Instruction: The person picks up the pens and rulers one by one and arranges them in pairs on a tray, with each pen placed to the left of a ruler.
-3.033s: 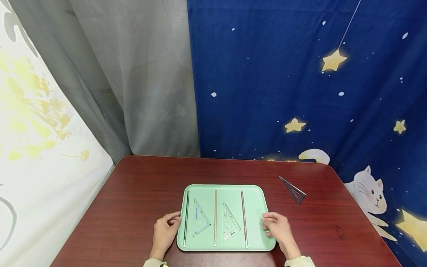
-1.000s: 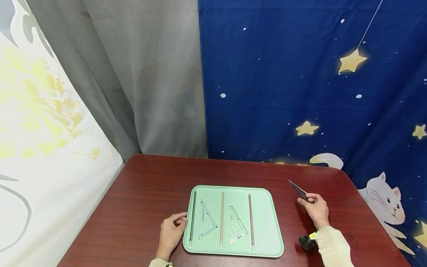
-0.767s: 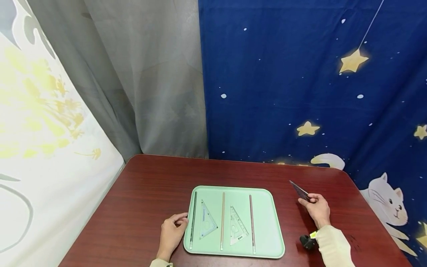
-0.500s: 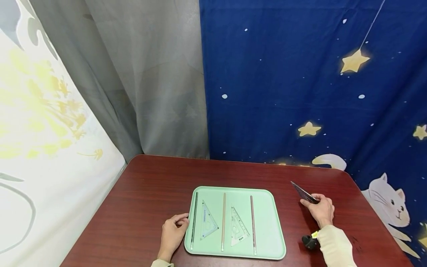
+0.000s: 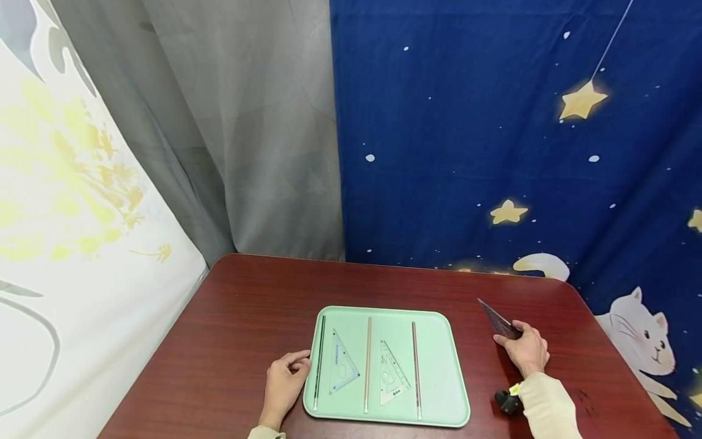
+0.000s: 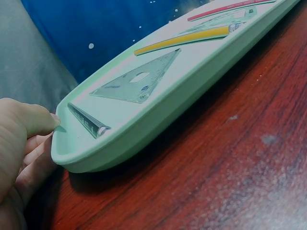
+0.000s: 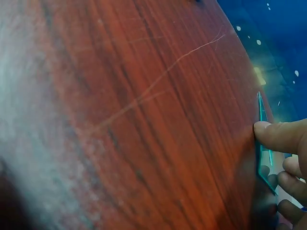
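A pale green tray stands on the table, and my left hand holds its left rim. In the left wrist view, a fingertip lies on the rim with other fingers below it outside. On the tray lie a black pencil, a clear set square, a yellow-brown pencil, a second clear set square and a dark red pencil. To the tray's right, my right hand pinches a third set square between thumb and fingers; its near corner is hidden. It looks tilted up.
The dark red wooden table shows scratches in the right wrist view. Behind it hang a grey curtain and a blue star-patterned curtain. A black wrist device sits below my right cuff.
My right hand has left the tray's right rim, moved right and taken hold of the set square. My left hand stays at the tray. The head view has shifted slightly right.
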Demonstrator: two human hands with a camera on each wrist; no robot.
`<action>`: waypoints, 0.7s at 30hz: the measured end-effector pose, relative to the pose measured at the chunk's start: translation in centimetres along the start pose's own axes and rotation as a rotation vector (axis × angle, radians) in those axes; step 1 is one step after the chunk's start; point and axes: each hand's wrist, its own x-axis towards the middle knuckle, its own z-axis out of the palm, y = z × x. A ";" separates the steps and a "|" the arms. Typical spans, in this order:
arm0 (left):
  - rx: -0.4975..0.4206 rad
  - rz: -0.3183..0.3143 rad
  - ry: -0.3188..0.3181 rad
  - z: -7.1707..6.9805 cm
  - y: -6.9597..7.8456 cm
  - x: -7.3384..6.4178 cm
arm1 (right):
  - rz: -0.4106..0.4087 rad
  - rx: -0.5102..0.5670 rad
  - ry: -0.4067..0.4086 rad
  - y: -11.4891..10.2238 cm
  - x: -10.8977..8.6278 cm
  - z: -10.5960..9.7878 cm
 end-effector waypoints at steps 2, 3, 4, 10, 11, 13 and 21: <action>-0.006 0.005 0.002 -0.1 0.1 0.0 | 0.000 -0.007 -0.004 -0.1 -0.1 -0.1; -0.003 0.004 0.001 -0.1 0.1 0.0 | 0.002 -0.011 -0.011 -0.2 -0.2 -0.2; -0.001 0.003 -0.001 -0.1 0.1 0.0 | 0.003 -0.015 -0.019 -0.2 -0.3 -0.2; 0.011 -0.015 -0.014 -0.2 0.1 0.0 | 0.014 -0.030 -0.090 -0.8 -0.6 -0.9; 0.012 -0.010 -0.013 -0.2 0.1 0.0 | 0.016 -0.028 -0.096 -0.8 -0.6 -0.9; 0.012 -0.003 -0.008 -0.3 0.1 0.0 | 0.024 -0.017 -0.104 -1.0 -0.8 -1.1; 0.023 -0.001 -0.001 -0.4 0.4 -0.1 | 0.057 0.049 -0.095 -1.8 -1.7 -1.3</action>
